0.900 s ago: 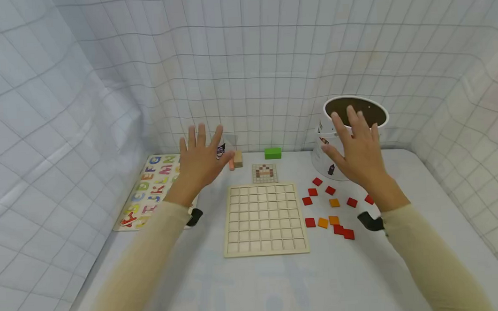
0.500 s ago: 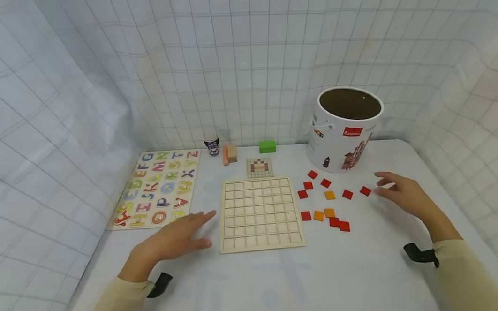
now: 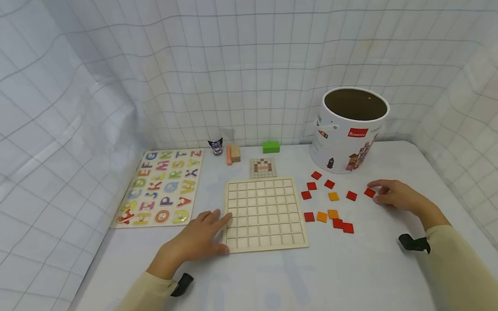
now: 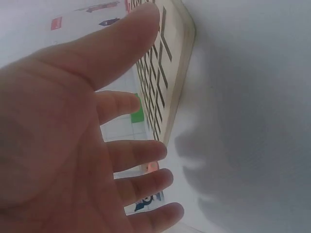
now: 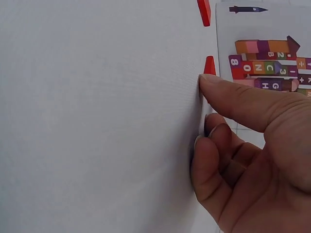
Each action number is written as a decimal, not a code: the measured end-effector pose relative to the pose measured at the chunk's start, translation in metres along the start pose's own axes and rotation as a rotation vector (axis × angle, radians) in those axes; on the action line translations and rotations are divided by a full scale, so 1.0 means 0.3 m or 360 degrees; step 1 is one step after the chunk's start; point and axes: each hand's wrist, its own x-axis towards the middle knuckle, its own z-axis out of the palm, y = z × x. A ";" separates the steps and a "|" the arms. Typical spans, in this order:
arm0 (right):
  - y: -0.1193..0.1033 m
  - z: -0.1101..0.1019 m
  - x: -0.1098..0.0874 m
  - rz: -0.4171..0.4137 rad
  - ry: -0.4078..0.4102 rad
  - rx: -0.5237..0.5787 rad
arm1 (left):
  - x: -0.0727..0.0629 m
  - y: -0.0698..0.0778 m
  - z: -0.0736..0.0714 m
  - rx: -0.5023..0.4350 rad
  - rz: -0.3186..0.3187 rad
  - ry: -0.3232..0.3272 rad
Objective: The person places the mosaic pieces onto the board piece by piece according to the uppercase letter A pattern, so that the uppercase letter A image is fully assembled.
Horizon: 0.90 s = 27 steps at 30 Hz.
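My left hand (image 3: 196, 238) lies at the left edge of a pale wooden grid board (image 3: 262, 211), its fingers spread and index fingertip over the rim. In the left wrist view the thumb overlaps the board's corner and the palm holds nothing. At the far right, my right hand (image 3: 399, 197) has thumb and index finger on either side of a flat red square tile (image 3: 370, 193); its other fingers are curled under. The right wrist view shows the thumb partly hiding that red tile (image 5: 210, 65). Between board and right hand lie several red tiles (image 3: 351, 195) and orange tiles (image 3: 333, 196).
Behind the tiles stands a white bucket (image 3: 337, 151). Past the board are a pattern card (image 3: 263, 168), a green block (image 3: 271, 147), a wooden block (image 3: 235, 153), an orange stick (image 3: 229, 155) and a small figurine (image 3: 216, 147). An alphabet board (image 3: 162, 188) lies left.
Both hands have come down from above the table. The left moved right to the board's edge; the right closed in around the far-right red tile.
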 end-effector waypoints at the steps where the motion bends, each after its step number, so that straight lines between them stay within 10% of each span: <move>1: -0.001 0.000 0.000 0.0009 0.0001 -0.0008 | 0.007 -0.001 0.003 0.0006 -0.0002 -0.0001; 27: 0.012 0.022 0.003 0.0009 0.0187 0.0018 | 0.060 -0.015 0.025 0.0011 0.0021 -0.0064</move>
